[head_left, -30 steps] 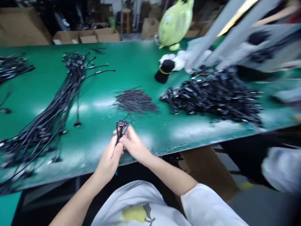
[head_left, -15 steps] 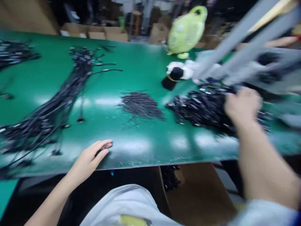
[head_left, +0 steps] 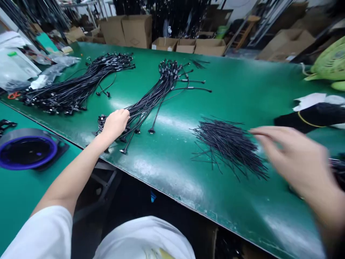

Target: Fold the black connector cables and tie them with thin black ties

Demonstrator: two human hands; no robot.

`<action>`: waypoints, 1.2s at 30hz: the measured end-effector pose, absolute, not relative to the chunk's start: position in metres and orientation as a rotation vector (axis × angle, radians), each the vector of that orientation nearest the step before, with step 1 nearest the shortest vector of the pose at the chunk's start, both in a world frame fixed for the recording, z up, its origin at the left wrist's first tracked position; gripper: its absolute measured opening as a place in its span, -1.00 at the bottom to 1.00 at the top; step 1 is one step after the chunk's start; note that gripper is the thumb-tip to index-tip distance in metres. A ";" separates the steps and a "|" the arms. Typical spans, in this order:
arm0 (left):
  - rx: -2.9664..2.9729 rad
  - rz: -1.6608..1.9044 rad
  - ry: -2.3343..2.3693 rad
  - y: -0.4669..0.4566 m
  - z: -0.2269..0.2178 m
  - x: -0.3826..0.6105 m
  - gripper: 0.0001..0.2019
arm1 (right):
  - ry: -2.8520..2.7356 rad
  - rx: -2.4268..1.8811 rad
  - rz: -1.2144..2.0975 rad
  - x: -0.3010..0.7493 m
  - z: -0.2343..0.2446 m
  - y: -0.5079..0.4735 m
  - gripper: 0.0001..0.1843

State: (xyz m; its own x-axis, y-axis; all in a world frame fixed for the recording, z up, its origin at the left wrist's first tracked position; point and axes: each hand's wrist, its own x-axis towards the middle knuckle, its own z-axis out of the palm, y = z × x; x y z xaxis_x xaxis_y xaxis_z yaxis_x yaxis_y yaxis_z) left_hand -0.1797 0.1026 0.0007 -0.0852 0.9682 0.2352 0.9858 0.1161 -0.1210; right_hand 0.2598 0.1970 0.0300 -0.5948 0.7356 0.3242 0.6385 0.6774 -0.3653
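Note:
My left hand is closed over the lower part of a bundle of black cables, close to their plug ends. How many cables it grips is hidden. To the right, my right hand is smeared by motion, with its fingertips pinched together. It hovers at the right edge of a pile of thin black ties; whatever the pinch holds is too small to make out. A second, thicker bundle of black cables lies at the left of the green table.
A purple-rimmed tape roll lies on the lower left surface. Orange scissor handles show beside the left bundle. At the right are a black roll with a yellow band and a green fan. Cardboard boxes stand behind the table.
The view has swung left. My left hand has gone from bare table onto the cable bundle and closed. My right hand has left the dark heap at the right and come beside the ties.

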 end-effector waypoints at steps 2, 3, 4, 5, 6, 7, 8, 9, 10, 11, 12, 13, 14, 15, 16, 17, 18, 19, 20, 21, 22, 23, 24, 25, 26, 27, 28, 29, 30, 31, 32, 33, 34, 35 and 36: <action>-1.946 -0.155 -2.124 0.102 -0.002 -0.172 -0.74 | -2.478 -0.992 0.178 0.212 0.030 0.198 -0.70; -1.973 -0.126 -2.125 0.103 -0.004 -0.169 -0.75 | -2.578 -0.894 0.217 0.180 0.027 0.199 -0.69; -2.002 -0.072 -2.127 0.106 -0.006 -0.166 -0.76 | -2.647 -0.820 0.251 0.146 0.024 0.200 -0.66; -2.022 -0.013 -2.129 0.109 -0.009 -0.164 -0.78 | -2.696 -0.754 0.263 0.112 0.020 0.201 -0.63; -2.035 0.034 -2.128 0.112 -0.011 -0.162 -0.78 | -2.743 -0.705 0.266 0.081 0.017 0.202 -0.59; -2.045 0.059 -2.125 0.115 -0.013 -0.160 -0.77 | -2.787 -0.665 0.240 0.053 0.013 0.204 -0.54; -2.052 0.064 -2.123 0.118 -0.015 -0.158 -0.76 | -2.832 -0.635 0.182 0.031 0.009 0.206 -0.48; -2.059 0.058 -2.122 0.119 -0.016 -0.157 -0.75 | -2.880 -0.622 0.118 0.014 0.006 0.210 -0.44; -2.067 0.056 -2.120 0.119 -0.018 -0.157 -0.76 | -2.926 -0.626 0.057 0.002 0.003 0.214 -0.43; -2.076 0.055 -2.120 0.119 -0.019 -0.157 -0.76 | -2.969 -0.645 0.011 -0.004 0.001 0.220 -0.46; -2.082 0.053 -2.121 0.117 -0.020 -0.159 -0.75 | -3.006 -0.678 -0.010 -0.007 -0.002 0.225 -0.53; -2.087 0.051 -2.124 0.115 -0.020 -0.161 -0.76 | -3.032 -0.716 -0.009 -0.007 -0.004 0.231 -0.62; -2.087 0.049 -2.125 0.112 -0.020 -0.163 -0.77 | -3.041 -0.754 0.002 -0.004 -0.006 0.237 -0.70; -2.075 0.035 -2.133 0.111 -0.020 -0.166 -0.79 | -3.030 -0.791 0.009 0.001 -0.006 0.242 -0.74; -2.054 -0.009 -2.158 0.110 -0.020 -0.170 -0.79 | -3.003 -0.833 0.006 0.006 -0.006 0.246 -0.74; -2.028 -0.076 -2.194 0.110 -0.020 -0.172 -0.79 | -2.964 -0.880 0.001 0.011 -0.005 0.250 -0.70; -2.003 -0.158 -2.234 0.111 -0.019 -0.174 -0.78 | -2.919 -0.933 -0.005 0.016 -0.004 0.254 -0.66; -1.987 -0.241 -2.273 0.113 -0.019 -0.176 -0.78 | -2.878 -0.986 -0.007 0.020 -0.002 0.258 -0.62; -1.982 -0.318 -2.304 0.116 -0.018 -0.176 -0.81 | -2.847 -1.035 -0.003 0.023 -0.002 0.262 -0.59; -1.990 -0.380 -2.324 0.120 -0.018 -0.176 -0.84 | -2.828 -1.073 0.006 0.026 -0.002 0.266 -0.56; -2.006 -0.424 -2.332 0.123 -0.017 -0.176 -0.86 | -2.820 -1.099 0.019 0.026 -0.003 0.271 -0.52; -2.015 -0.466 -2.337 0.126 -0.017 -0.176 -0.88 | -2.818 -1.114 0.033 0.026 -0.006 0.276 -0.47; -2.015 -0.522 -2.349 0.128 -0.016 -0.177 -0.88 | -2.818 -1.120 0.045 0.025 -0.010 0.281 -0.41; -2.008 -0.585 -2.367 0.130 -0.014 -0.179 -0.88 | -2.819 -1.121 0.053 0.022 -0.014 0.286 -0.38; -1.993 -0.654 -2.390 0.131 -0.012 -0.183 -0.88 | -2.819 -1.117 0.056 0.019 -0.019 0.291 -0.39; -1.972 -0.723 -2.416 0.131 -0.008 -0.188 -0.86 | -2.821 -1.111 0.053 0.014 -0.024 0.295 -0.44; -1.947 -0.784 -2.439 0.131 -0.002 -0.194 -0.84 | -2.825 -1.102 0.043 0.009 -0.029 0.298 -0.48; -1.912 -0.862 -2.461 0.132 0.005 -0.202 -0.80 | -2.834 -1.092 0.028 0.005 -0.032 0.300 -0.52; -1.861 -0.970 -2.477 0.132 0.013 -0.211 -0.77 | -2.848 -1.083 0.009 0.000 -0.035 0.301 -0.55; -1.795 -1.100 -2.481 0.132 0.022 -0.220 -0.76 | -2.867 -1.074 -0.012 -0.003 -0.035 0.301 -0.58; -1.720 -1.225 -2.471 0.132 0.031 -0.229 -0.75 | -2.890 -1.064 -0.033 -0.005 -0.034 0.301 -0.61; -1.648 -1.305 -2.447 0.131 0.039 -0.238 -0.75 | -2.911 -1.050 -0.056 -0.005 -0.030 0.301 -0.63; -1.587 -1.310 -2.422 0.131 0.046 -0.245 -0.76 | -2.926 -1.032 -0.082 -0.002 -0.023 0.301 -0.65; -1.547 -1.226 -2.404 0.129 0.050 -0.249 -0.77 | -2.928 -1.014 -0.111 0.002 -0.013 0.302 -0.69; -1.532 -1.069 -2.390 0.127 0.053 -0.251 -0.78 | -2.911 -1.003 -0.148 0.009 0.000 0.303 -0.74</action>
State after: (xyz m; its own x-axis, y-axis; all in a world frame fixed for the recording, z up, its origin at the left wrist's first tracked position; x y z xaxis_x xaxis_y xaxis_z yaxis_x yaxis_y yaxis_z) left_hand -0.2512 0.1275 0.0532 -0.4855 0.7554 0.4400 0.8315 0.2435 0.4994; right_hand 0.0091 0.3033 0.0000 -0.7868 0.6111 0.0868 0.6167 0.7839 0.0713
